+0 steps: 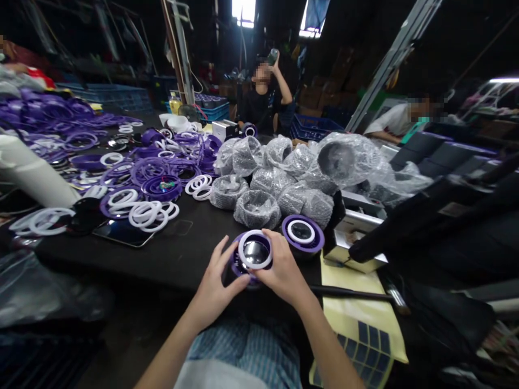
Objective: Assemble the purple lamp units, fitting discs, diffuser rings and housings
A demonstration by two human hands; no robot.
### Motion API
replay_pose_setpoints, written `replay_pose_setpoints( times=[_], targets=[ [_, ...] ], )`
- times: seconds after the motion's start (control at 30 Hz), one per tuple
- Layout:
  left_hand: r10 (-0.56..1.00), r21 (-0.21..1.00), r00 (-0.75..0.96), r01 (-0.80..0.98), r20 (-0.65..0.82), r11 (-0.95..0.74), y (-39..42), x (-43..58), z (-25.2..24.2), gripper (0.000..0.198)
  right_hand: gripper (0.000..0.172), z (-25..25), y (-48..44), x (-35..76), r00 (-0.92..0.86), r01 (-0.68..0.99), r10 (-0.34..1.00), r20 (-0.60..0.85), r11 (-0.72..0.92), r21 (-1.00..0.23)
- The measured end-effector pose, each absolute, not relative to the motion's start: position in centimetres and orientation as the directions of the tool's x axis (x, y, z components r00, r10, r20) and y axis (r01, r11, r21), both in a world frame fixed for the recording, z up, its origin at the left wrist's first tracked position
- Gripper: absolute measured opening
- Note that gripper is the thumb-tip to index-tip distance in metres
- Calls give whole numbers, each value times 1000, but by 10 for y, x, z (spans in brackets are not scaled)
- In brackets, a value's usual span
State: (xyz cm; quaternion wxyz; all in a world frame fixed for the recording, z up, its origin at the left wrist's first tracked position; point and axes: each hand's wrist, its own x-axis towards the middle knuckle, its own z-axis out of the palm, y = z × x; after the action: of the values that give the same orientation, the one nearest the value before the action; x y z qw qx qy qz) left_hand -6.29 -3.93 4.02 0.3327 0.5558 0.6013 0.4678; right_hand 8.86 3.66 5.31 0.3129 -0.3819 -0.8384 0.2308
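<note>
1. The left hand (217,285) and the right hand (284,273) together hold a round purple plastic housing with a white ring and a shiny dark lens (254,253).
2. The fingers of both hands are curled around its rim from opposite sides. The left thumb lies on the left edge, and the right thumb lies on the white ring at the lower right.
3. The housing is held just above the near edge of the black bench (174,256), in front of the person's body.
4. Its flat face with the lens points up and a little towards the camera. The face is round, so it has no clear long side, and the axis through the lens stands nearly upright.
5. A second purple housing with a white ring (303,232) lies on the bench just beside the right hand, face up.
6. Behind them is a heap of round bundles in clear bubble wrap (257,208).
7. To the left lie loose white plastic rings (152,213) and many purple plastic rings (162,186).
8. A yellow sheet (357,313) lies to the right of the right arm.
9. On the far side, a person in a black shirt (263,105) holds a bottle to the mouth.
</note>
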Motion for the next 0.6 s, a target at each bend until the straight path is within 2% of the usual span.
replay_pose_setpoints(
  times=[0.07, 0.13, 0.23, 0.3, 0.4, 0.5, 0.6],
  targets=[
    [977, 979, -168, 178, 131, -100, -41, -62, 51, 48, 67, 57, 21, 86, -479, 390, 793, 377, 577, -717],
    [982, 996, -168, 49, 83, -76, -44, -58, 60, 42, 70, 60, 1, 82, -418, 270, 837, 354, 487, -831],
    [978, 1000, -209, -6, -9, 8, -54, -53, 64, 42, 71, 60, -31, 78, -352, -56, 917, 185, 177, -983],
    [976, 998, -208, -21, -59, 56, -64, -52, 61, 45, 59, 55, -50, 76, -312, -262, 948, 61, -24, -965],
    [977, 992, -199, 77, -80, 97, -81, -58, 52, 45, 39, 41, -76, 74, -276, -449, 960, -41, -166, -878],
    [982, 960, -178, 255, -68, 113, -99, -70, 36, 39, 33, 23, -94, 75, -301, -488, 951, -72, -219, -845],
    [986, 917, -14, 363, -168, 162, -114, -85, 16, 28, 42, 8, -104, 84, -313, -300, 939, -144, -242, -923]
  ],
)
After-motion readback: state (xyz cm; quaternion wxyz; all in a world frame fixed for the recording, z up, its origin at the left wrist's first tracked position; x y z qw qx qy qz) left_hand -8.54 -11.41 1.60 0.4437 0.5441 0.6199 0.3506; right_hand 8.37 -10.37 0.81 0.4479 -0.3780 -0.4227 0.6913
